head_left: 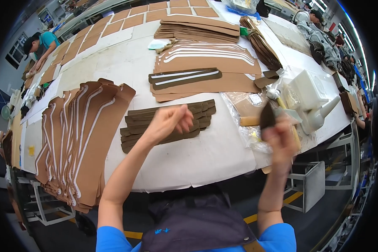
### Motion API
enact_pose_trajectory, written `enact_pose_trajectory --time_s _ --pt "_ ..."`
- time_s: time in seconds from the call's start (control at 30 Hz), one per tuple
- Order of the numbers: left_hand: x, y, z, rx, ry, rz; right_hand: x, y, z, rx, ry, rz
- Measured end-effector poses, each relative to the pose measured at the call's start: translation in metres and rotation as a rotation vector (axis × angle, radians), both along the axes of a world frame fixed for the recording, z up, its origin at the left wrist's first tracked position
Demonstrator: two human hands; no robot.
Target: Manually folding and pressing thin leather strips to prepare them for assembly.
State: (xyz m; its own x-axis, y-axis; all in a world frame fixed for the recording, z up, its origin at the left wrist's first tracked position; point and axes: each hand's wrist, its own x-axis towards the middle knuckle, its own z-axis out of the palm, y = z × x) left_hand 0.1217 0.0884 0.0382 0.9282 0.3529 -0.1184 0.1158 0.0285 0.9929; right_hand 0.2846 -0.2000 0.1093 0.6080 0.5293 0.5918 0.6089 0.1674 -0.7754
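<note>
My left hand (172, 122) hovers over a stack of dark olive-brown strips (134, 122), its fingers loosely bent and somewhat apart, with nothing seen in them. A dark brown, pointed flat piece (267, 116) stands up from my right hand (281, 137), pinched between thumb and fingers. That hand is blurred, and I cannot tell what the piece is. Beyond the stack, two olive-brown strips with white tape lines (185, 78) lie on brown panels (239, 83).
Fanned brown panels with white tape lines (92, 122) lie at left. Thick piles of brown pieces (197, 28) stand at the back. A white plastic container (308, 90), a bottle (323, 113) and clear bags (243, 122) crowd the right. A co-worker (46, 46) bends over the table's far left.
</note>
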Motion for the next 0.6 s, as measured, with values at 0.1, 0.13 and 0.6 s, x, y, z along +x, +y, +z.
enact_pose_trajectory --time_s 0.1,0.13,0.6 --pt "-0.045 -0.016 -0.005 -0.359 0.300 -0.195 -0.071 0.039 -0.057 -0.198 -0.075 0.205" --pt "-0.060 -0.016 -0.011 -0.413 0.357 -0.183 -0.089 0.052 -0.076 -0.167 -0.229 0.234" --pt "-0.140 -0.041 -0.015 0.402 0.271 0.093 -0.102 0.080 -0.128 -0.438 -0.303 0.322"
